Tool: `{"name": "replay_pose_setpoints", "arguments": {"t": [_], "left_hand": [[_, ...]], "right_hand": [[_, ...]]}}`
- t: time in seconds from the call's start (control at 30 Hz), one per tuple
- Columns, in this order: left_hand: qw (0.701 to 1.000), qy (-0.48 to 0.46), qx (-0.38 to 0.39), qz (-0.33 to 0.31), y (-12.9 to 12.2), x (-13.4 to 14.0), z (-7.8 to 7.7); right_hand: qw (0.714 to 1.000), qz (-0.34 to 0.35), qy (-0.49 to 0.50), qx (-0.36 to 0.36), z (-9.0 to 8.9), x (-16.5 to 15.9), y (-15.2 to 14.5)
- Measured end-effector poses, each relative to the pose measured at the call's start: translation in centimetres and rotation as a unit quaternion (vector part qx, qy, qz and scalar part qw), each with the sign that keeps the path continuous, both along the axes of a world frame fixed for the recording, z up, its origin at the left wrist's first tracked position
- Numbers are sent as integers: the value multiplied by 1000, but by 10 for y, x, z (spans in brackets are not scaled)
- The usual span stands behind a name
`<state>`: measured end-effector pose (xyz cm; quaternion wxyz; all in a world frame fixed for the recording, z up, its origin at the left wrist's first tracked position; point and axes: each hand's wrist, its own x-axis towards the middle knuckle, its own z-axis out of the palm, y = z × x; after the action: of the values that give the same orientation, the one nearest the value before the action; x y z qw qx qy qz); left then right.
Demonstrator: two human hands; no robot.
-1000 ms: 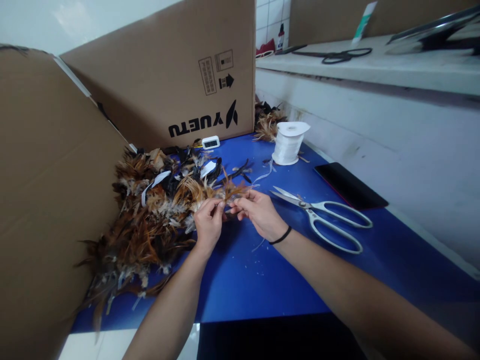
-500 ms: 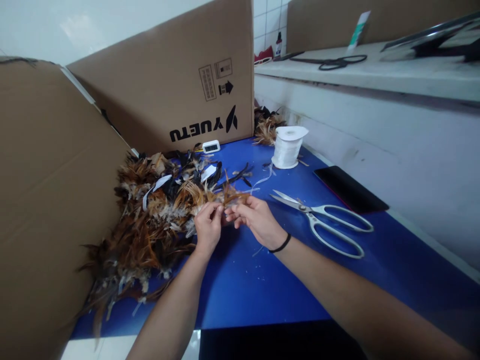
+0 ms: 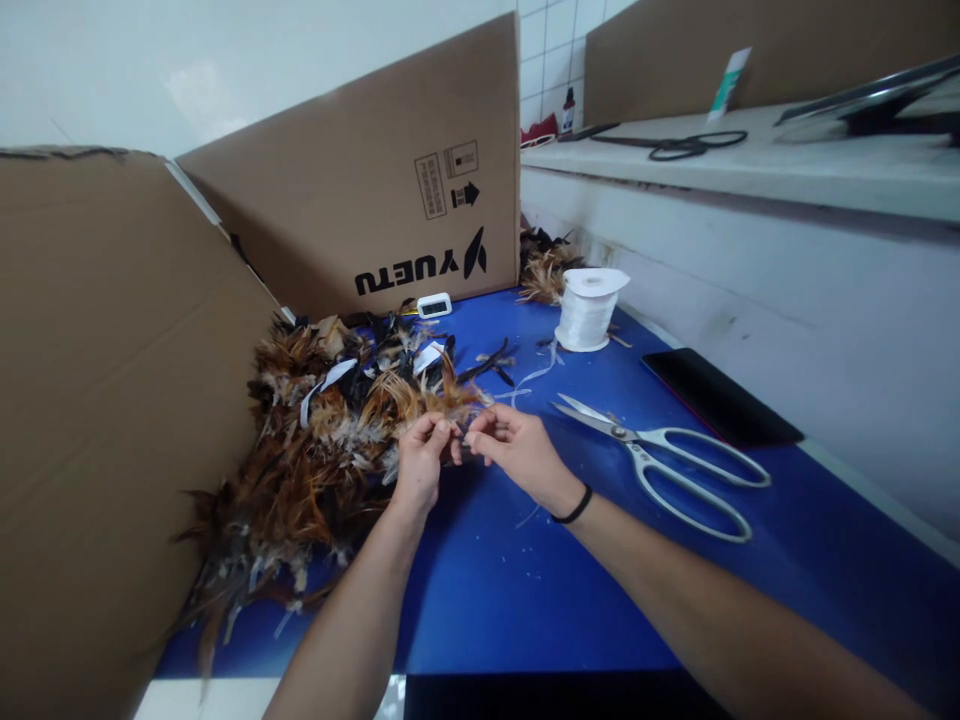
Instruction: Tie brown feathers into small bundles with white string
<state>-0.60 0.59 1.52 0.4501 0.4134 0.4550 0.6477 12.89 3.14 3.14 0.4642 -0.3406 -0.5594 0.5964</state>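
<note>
My left hand (image 3: pixel 421 462) is closed, thumb against fingers, at the base of a small bunch of brown feathers (image 3: pixel 459 394) that points up and away from me. Just right of it, my right hand (image 3: pixel 521 450) is also closed in a pinch near the feather base. What its fingertips hold is too small to make out. A large pile of brown, black and pale feathers (image 3: pixel 292 490) lies left of and behind my hands. Silver scissors (image 3: pixel 637 436) rest slightly open to the right. A white spool of ribbon (image 3: pixel 589 312) stands behind, its loose end trailing toward my hands.
Cardboard boxes (image 3: pixel 337 200) wall off the left and back of the blue table (image 3: pixel 525 610). A small white digital timer (image 3: pixel 433 306) sits by the back box. A black phone (image 3: pixel 716 397) lies at the right edge, below a ledge (image 3: pixel 787 165) holding black scissors (image 3: pixel 697 145).
The view has shifted slightly, so everything sits lower and further right. My right fingers, looser and more spread before, have drawn into a pinch beside my left fingertips.
</note>
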Motion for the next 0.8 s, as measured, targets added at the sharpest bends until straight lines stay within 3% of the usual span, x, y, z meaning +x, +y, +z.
{"name": "replay_pose_setpoints", "arguments": {"t": [0.27, 0.5, 0.8], "left_hand": [[999, -19, 36, 10, -1, -9, 9], [985, -71, 109, 110, -2, -29, 29], [967, -103, 131, 191, -3, -43, 35]], "right_hand": [[995, -14, -63, 80, -6, 2, 4], [978, -3, -146, 148, -5, 4, 1], [908, 101, -329, 238, -17, -19, -9]]}}
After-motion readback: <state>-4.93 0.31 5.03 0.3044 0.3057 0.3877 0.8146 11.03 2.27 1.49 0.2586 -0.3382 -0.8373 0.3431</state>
